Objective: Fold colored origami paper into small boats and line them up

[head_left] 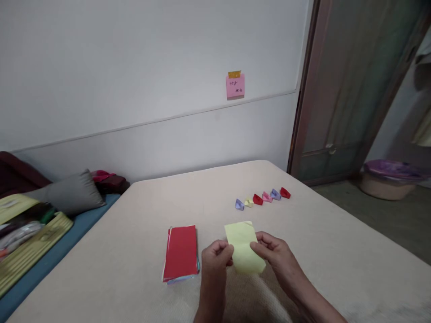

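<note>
A pale yellow sheet of paper [245,249] is held up between my two hands above the near part of the table. My left hand [216,260] pinches its left edge, thumb in front. On the opposite edge, my right hand [274,253] grips the sheet between thumb and fingers. A crease seems to cross the paper near its middle. To the left lies a stack of coloured paper [182,252] with a red sheet on top. Beyond the hands, a slanting row of several small folded paper boats [257,199] in purple, yellow, red and pink stands on the surface.
The table has a pale beige cover [134,251]. A pink note [235,86] is taped to the white wall behind. At the left are a grey cushion [76,195] and a yellow bag [37,242] with things in it. A basin [387,179] stands on the floor at right.
</note>
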### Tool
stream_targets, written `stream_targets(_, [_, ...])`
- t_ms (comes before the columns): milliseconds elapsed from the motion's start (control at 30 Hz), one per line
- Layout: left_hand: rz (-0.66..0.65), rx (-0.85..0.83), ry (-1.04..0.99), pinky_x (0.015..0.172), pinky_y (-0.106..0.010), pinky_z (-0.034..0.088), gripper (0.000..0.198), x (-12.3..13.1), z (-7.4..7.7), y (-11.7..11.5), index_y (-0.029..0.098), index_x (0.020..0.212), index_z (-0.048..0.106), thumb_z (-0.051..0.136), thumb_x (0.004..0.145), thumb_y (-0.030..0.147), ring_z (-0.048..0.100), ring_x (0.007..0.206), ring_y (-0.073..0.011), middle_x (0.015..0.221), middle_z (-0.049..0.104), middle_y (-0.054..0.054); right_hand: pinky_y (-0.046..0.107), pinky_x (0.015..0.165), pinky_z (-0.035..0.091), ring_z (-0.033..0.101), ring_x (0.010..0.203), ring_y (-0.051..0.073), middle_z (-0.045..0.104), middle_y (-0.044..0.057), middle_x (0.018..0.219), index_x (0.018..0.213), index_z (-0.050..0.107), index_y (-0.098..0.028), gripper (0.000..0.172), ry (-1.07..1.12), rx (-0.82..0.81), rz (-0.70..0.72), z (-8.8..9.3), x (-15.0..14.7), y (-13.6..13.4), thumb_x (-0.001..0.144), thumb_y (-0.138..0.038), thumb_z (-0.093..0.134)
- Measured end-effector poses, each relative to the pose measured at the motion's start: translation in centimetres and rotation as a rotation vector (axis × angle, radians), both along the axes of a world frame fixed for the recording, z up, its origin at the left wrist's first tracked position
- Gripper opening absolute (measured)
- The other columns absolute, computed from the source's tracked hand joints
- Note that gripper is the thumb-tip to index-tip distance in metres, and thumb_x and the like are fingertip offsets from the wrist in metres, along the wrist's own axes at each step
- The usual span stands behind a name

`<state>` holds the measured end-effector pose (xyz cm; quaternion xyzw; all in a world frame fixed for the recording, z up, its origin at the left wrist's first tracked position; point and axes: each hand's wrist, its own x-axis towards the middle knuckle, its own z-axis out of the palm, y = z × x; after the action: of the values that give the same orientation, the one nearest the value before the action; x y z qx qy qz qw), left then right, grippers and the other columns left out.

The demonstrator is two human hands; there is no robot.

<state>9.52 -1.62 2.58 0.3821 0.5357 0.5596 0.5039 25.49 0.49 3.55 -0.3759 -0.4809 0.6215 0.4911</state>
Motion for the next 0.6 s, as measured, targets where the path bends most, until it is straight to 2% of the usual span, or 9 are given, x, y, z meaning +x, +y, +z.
stream_targets(200, [0.007, 0.033, 0.001, 0.049, -0.021, 0.030, 0.020, 0.0, 0.2, -0.1, 0.013, 0.058, 0.060, 0.064, 0.067, 0.030, 0.037, 0.050, -0.0086, 0.050, 0.045, 0.004, 0.025, 0.060, 0.039, 0.055, 0.064, 0.015, 0.064, 0.001, 0.069, 0.085, 0.068, -0.014, 0.016, -0.030, 0.016, 0.088, 0.1, 0.4, -0.1, 0.072, -0.020, 0.061])
stream_targets(433, [-0.010, 0.045, 0.011, 0.047, -0.021, 0.030, 0.020, 0.1, 0.4, 0.0, 0.014, 0.060, 0.059, 0.064, 0.067, 0.031, 0.039, 0.048, -0.0086, 0.048, 0.046, 0.004, 0.023, 0.051, 0.031, 0.045, 0.050, 0.011, 0.055, -0.002, 0.055, 0.068, 0.065, -0.014, 0.011, -0.087, -0.010, -0.010, -0.1, 0.3, 0.0, 0.068, -0.025, 0.064])
stream_targets(600, [-0.033, 0.073, -0.089, 0.049, -0.021, 0.033, 0.017, 0.6, 1.6, -0.7, 0.012, 0.076, 0.065, 0.065, 0.068, 0.027, 0.042, 0.048, -0.0088, 0.053, 0.052, 0.002, 0.024, 0.052, 0.034, 0.049, 0.053, 0.013, 0.060, 0.000, 0.059, 0.064, 0.065, -0.015, 0.014, -0.020, -0.049, -0.018, 0.4, 0.2, -0.2, 0.067, -0.029, 0.067])
